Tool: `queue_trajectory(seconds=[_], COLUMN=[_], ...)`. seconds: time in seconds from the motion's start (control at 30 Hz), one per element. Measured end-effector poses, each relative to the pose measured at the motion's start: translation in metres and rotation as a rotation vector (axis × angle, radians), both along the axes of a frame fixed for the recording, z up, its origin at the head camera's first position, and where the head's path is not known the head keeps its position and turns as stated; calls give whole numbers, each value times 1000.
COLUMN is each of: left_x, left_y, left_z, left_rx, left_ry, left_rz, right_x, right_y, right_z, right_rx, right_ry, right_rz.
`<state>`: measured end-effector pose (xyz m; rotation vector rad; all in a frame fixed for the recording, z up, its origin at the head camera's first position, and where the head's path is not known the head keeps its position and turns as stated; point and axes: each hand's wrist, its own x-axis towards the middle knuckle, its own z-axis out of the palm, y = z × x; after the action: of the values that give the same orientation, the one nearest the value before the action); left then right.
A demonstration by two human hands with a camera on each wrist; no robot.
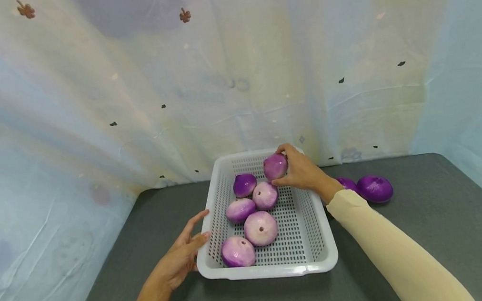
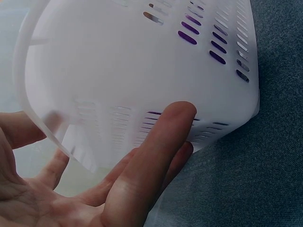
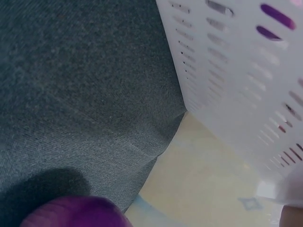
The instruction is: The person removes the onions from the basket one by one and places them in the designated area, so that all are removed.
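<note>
A white perforated plastic basket [image 1: 312, 230] stands on the dark grey table, with several red onions in it, such as a pale one [image 1: 260, 228] and a deeper purple one [image 1: 244, 185]. Over its far right corner, my right hand [image 1: 300, 168] pinches a red onion [image 1: 274, 167] between thumb and fingers. My left hand [image 1: 177, 259] rests against the basket's left side, fingers spread and fairly straight, fingertips at the rim. In the left wrist view, its fingers [image 2: 151, 163] lie along the basket's outer wall [image 2: 109, 61]. The right wrist view leaves the held onion out.
Two dark purple onions lie on the table [image 1: 427, 210] right of the basket; the nearer-to-edge one [image 1: 375, 189] shows whole, the other [image 1: 347, 183] is partly behind my right forearm. A patterned curtain [image 1: 238, 74] hangs behind the table.
</note>
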<state>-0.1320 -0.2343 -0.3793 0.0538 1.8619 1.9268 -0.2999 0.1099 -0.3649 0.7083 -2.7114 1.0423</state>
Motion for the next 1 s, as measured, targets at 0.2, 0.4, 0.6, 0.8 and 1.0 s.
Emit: queue_trajectory(seconds=[0.2,0.4,0.6,0.8,1.0], left_x=[-1,-1,-1,-2,1], left_y=[0,1,3,3,0], left_z=[0,-1,-3,-3,-1], left_rx=[6,13,37,44,29], left_ry=[-3,-4,-13,-8,-12], left_rz=[9,5,-3,-3,0], right_x=[-1,1,11,28,55], right_y=[1,3,7,20,42], right_z=[0,3,6,16,24], right_rx=[-3,-12,-27,-63,-55], right_ry=[49,50,50,26,67], right_rz=[1,-3,28,11,-19])
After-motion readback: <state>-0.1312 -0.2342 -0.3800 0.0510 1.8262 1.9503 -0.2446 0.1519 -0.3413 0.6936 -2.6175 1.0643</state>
